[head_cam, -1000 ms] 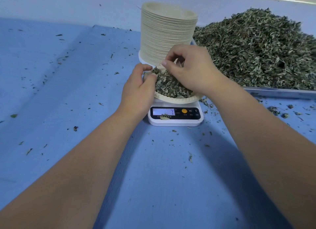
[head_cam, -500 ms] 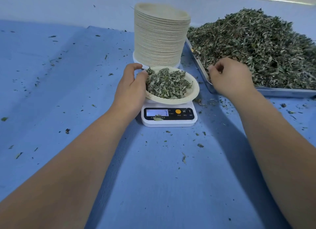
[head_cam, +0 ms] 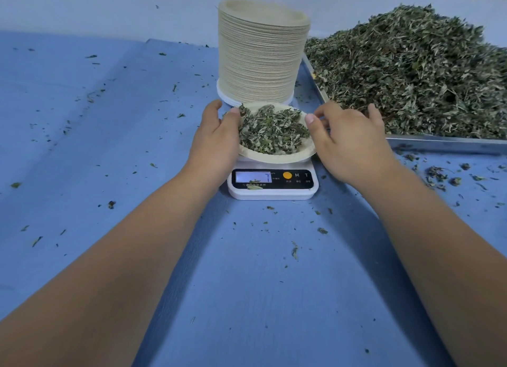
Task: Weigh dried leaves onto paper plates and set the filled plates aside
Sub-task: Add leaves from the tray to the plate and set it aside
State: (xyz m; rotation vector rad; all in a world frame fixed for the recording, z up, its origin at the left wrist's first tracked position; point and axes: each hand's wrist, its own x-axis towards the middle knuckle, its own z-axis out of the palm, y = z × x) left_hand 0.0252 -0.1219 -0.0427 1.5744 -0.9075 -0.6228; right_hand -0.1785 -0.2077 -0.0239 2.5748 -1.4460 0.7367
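A paper plate (head_cam: 277,158) filled with dried leaves (head_cam: 271,131) sits on a small white digital scale (head_cam: 274,192) whose display is lit. My left hand (head_cam: 216,139) grips the plate's left rim, with the thumb lying over the edge onto the leaves. At the plate's right rim is my right hand (head_cam: 351,144). Its thumb touches the edge and its fingers are spread loosely toward the tray. A big heap of dried leaves (head_cam: 411,73) fills a metal tray (head_cam: 444,144) on the right.
A tall stack of empty paper plates (head_cam: 260,57) stands just behind the scale, close to the tray's left edge. Leaf crumbs are scattered over the blue table cover (head_cam: 109,147), thickest in front of the tray at the right.
My right hand left the plate, went to the tray's edge, and has now come back to the plate's right rim. My left hand has kept its hold on the left rim.
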